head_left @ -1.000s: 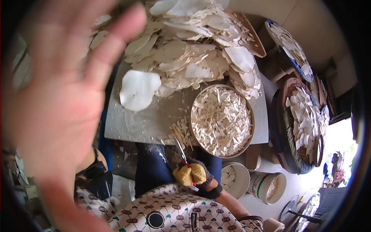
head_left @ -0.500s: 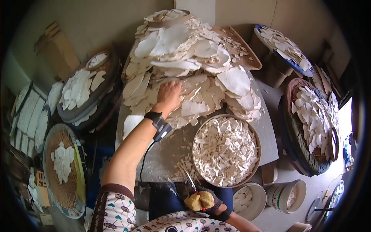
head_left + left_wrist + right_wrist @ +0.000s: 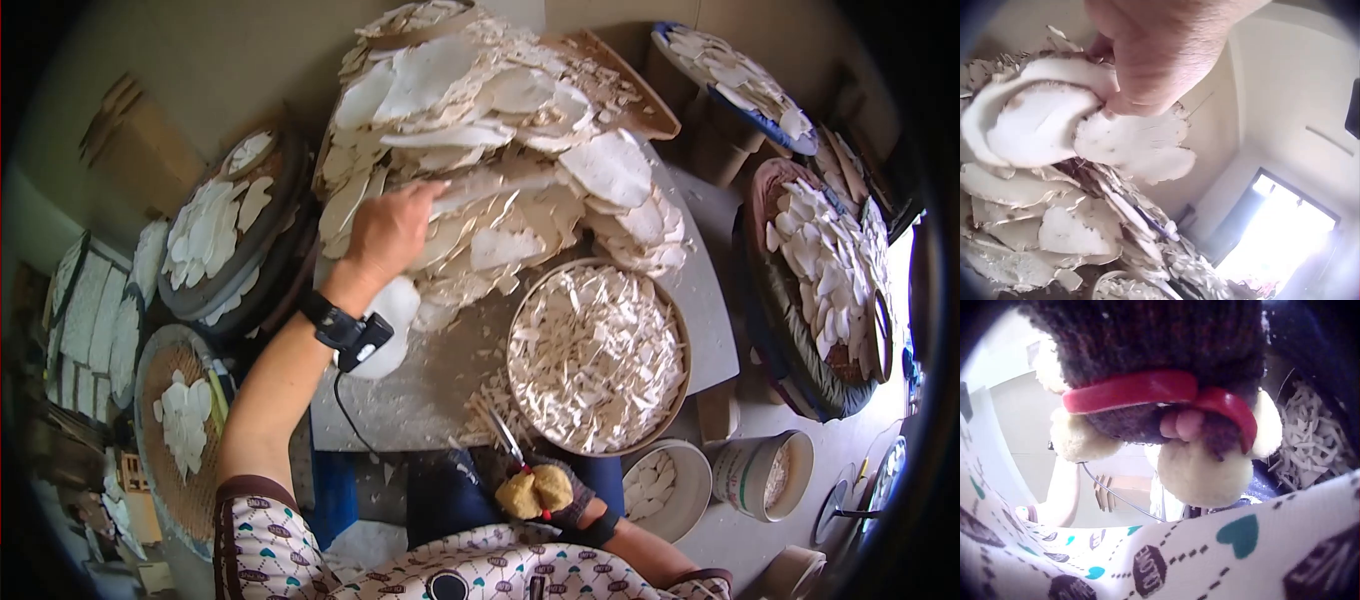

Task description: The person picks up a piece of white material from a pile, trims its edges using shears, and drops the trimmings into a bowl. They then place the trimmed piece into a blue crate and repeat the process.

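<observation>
My left hand [image 3: 388,235] is over the left side of a heaped pile of thin, off-white dried slices [image 3: 515,210]. In the left wrist view its thumb and fingers pinch the edge of a white slice [image 3: 1138,147], beside larger slices [image 3: 1041,125]. My right hand [image 3: 580,505], in a dark knitted glove with bare fingertips, stays low over the lap. It grips scissors [image 3: 505,435] whose red handles [image 3: 1132,390] carry yellow spongy padding [image 3: 535,490]. The blades point up toward the table edge. A large round slice [image 3: 385,335] lies below the left wrist.
A round tray [image 3: 600,355] full of cut strips stands at the table's [image 3: 420,415] front right, with loose strips beside it. White buckets [image 3: 680,510] stand below on the right. Trays of slices flank the table, left [image 3: 180,400] and right [image 3: 810,380]. A cable hangs from the left wrist.
The left hand went from close before the head camera down to the pile, then moved slightly left and now pinches a slice. The right hand keeps its grip on the scissors.
</observation>
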`<control>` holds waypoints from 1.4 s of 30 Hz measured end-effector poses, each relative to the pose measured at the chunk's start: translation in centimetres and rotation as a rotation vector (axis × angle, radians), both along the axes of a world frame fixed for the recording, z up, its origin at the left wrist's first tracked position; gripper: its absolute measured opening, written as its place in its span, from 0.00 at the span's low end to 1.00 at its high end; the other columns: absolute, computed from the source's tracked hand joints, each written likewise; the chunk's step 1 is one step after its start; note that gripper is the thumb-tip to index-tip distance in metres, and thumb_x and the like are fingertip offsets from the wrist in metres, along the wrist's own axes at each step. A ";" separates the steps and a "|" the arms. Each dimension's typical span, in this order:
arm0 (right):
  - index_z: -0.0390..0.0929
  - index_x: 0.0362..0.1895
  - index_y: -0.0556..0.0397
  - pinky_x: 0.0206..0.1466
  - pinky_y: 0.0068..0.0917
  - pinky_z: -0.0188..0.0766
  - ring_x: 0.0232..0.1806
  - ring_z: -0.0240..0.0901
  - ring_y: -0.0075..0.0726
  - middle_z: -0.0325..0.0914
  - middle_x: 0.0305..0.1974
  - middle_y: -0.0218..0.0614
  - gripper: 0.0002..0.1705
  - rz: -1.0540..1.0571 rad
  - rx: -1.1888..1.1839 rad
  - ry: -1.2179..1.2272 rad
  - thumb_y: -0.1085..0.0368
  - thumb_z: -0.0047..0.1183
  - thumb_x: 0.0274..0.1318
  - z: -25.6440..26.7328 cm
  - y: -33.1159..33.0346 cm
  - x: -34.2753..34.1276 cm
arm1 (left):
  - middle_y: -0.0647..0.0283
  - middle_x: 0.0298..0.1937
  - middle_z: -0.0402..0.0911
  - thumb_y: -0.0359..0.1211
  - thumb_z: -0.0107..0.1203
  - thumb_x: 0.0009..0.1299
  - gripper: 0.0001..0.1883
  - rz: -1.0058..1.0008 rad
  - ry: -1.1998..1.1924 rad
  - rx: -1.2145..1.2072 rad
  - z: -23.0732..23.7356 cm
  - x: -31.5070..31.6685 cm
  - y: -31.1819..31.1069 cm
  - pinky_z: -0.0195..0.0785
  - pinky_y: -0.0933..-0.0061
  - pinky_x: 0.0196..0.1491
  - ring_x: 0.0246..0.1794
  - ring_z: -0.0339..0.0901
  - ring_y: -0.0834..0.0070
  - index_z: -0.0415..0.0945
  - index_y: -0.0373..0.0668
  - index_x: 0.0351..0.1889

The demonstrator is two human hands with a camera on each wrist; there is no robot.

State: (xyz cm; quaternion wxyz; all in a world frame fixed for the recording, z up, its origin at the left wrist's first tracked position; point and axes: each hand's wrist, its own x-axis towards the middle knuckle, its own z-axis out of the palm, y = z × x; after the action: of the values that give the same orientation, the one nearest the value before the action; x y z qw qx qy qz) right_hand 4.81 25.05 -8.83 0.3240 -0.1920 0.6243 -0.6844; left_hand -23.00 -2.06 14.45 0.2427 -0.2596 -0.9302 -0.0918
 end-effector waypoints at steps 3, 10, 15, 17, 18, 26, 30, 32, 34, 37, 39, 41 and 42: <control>0.73 0.44 0.55 0.46 0.28 0.70 0.40 0.75 0.34 0.77 0.38 0.37 0.22 -0.013 -0.047 -0.023 0.66 0.64 0.41 3.3 -0.7 -1.1 | 0.52 0.29 0.78 0.28 0.55 0.60 0.10 0.122 -0.225 0.282 2.3 0.9 -2.1 0.70 0.67 0.32 0.28 0.77 0.63 0.75 0.40 0.40; 0.71 0.46 0.54 0.47 0.28 0.70 0.41 0.74 0.33 0.76 0.39 0.37 0.21 -0.054 -0.086 -0.182 0.69 0.60 0.45 2.1 -1.4 -0.3 | 0.63 0.41 0.79 0.24 0.56 0.62 0.13 -0.084 -1.073 0.902 2.1 2.6 -6.6 0.68 0.80 0.45 0.39 0.74 0.83 0.73 0.32 0.44; 0.70 0.49 0.55 0.49 0.26 0.69 0.43 0.72 0.27 0.75 0.42 0.33 0.21 -0.083 -0.207 -0.496 0.72 0.56 0.48 3.0 -1.3 0.1 | 0.62 0.41 0.80 0.23 0.58 0.56 0.18 0.029 -1.000 0.593 -9.6 3.1 -10.4 0.68 0.79 0.45 0.41 0.76 0.78 0.73 0.32 0.46; 0.72 0.46 0.57 0.50 0.29 0.71 0.44 0.74 0.32 0.76 0.42 0.36 0.15 -0.097 -0.138 -0.433 0.72 0.53 0.51 3.4 -1.4 0.1 | 0.61 0.40 0.80 0.23 0.58 0.55 0.19 0.142 -0.840 0.759 -11.1 4.0 -10.7 0.68 0.79 0.45 0.40 0.76 0.77 0.73 0.32 0.47; 0.73 0.45 0.57 0.51 0.31 0.71 0.44 0.74 0.34 0.76 0.42 0.37 0.13 -0.098 -0.121 -0.414 0.73 0.51 0.53 3.5 -1.4 0.1 | 0.61 0.39 0.80 0.23 0.58 0.55 0.20 0.196 -0.755 0.837 -11.4 4.3 -10.6 0.68 0.79 0.44 0.40 0.76 0.76 0.73 0.32 0.47; 0.75 0.44 0.55 0.49 0.27 0.71 0.42 0.74 0.28 0.77 0.41 0.34 0.15 -0.098 -0.138 -0.387 0.71 0.57 0.49 3.6 -1.6 0.2 | 0.53 0.51 0.70 0.35 0.65 0.52 0.29 0.362 0.016 0.130 -9.2 8.3 -5.9 0.61 0.63 0.56 0.53 0.66 0.56 0.69 0.39 0.53; 0.75 0.43 0.54 0.45 0.26 0.71 0.39 0.75 0.30 0.78 0.37 0.35 0.16 -0.035 0.068 -0.062 0.68 0.59 0.47 3.1 -1.4 0.2 | 0.52 0.46 0.70 0.41 0.69 0.48 0.32 0.524 -0.135 0.154 -12.3 9.4 -4.1 0.64 0.64 0.51 0.49 0.67 0.57 0.70 0.34 0.48; 0.77 0.39 0.55 0.43 0.28 0.72 0.37 0.76 0.36 0.79 0.34 0.37 0.12 0.001 0.165 0.138 0.67 0.59 0.47 4.3 -1.2 -0.2 | 0.52 0.44 0.71 0.41 0.69 0.47 0.32 0.585 -0.221 0.173 -13.7 9.5 -3.8 0.64 0.64 0.50 0.47 0.68 0.56 0.70 0.34 0.46; 0.76 0.39 0.56 0.42 0.29 0.71 0.36 0.76 0.41 0.78 0.34 0.41 0.12 0.026 0.187 0.133 0.66 0.57 0.48 5.6 -1.3 -0.8 | 0.53 0.42 0.71 0.40 0.70 0.46 0.29 0.560 -0.163 0.257 -14.6 9.3 -4.0 0.64 0.63 0.48 0.46 0.69 0.58 0.70 0.35 0.42; 0.76 0.41 0.55 0.43 0.27 0.72 0.37 0.76 0.34 0.78 0.35 0.38 0.11 -0.061 0.132 0.048 0.64 0.54 0.54 5.9 -1.8 -0.5 | 0.56 0.38 0.73 0.33 0.67 0.51 0.22 0.524 -0.177 0.409 -14.7 9.6 -4.7 0.67 0.69 0.42 0.39 0.73 0.67 0.69 0.36 0.39; 0.77 0.41 0.55 0.44 0.26 0.72 0.38 0.75 0.29 0.78 0.36 0.35 0.11 -0.161 -0.026 -0.211 0.64 0.52 0.56 4.7 -2.0 -0.2 | 0.59 0.40 0.75 0.30 0.62 0.57 0.16 0.377 -0.486 0.750 -14.2 10.2 -5.7 0.67 0.76 0.38 0.37 0.73 0.77 0.69 0.36 0.39; 0.74 0.43 0.55 0.45 0.25 0.71 0.39 0.74 0.28 0.76 0.37 0.33 0.10 -0.195 -0.197 -0.435 0.66 0.50 0.57 3.5 -1.9 0.1 | 0.60 0.42 0.77 0.25 0.52 0.65 0.09 0.191 -0.618 1.013 -13.8 11.4 -5.6 0.67 0.84 0.37 0.38 0.74 0.85 0.68 0.35 0.42; 0.72 0.43 0.54 0.46 0.25 0.71 0.40 0.73 0.27 0.76 0.38 0.32 0.10 -0.196 -0.297 -0.546 0.68 0.49 0.57 3.0 -1.8 0.1 | 0.60 0.42 0.77 0.25 0.52 0.65 0.09 0.196 -0.597 1.113 -13.2 12.4 -5.1 0.67 0.83 0.38 0.39 0.74 0.84 0.67 0.36 0.43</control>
State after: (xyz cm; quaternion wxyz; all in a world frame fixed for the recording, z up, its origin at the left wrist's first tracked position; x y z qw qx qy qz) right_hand 4.92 23.20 -5.85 0.3804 0.0145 0.4230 -0.8223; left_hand -10.56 -7.17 1.26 0.0787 0.0282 -0.7902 -0.6071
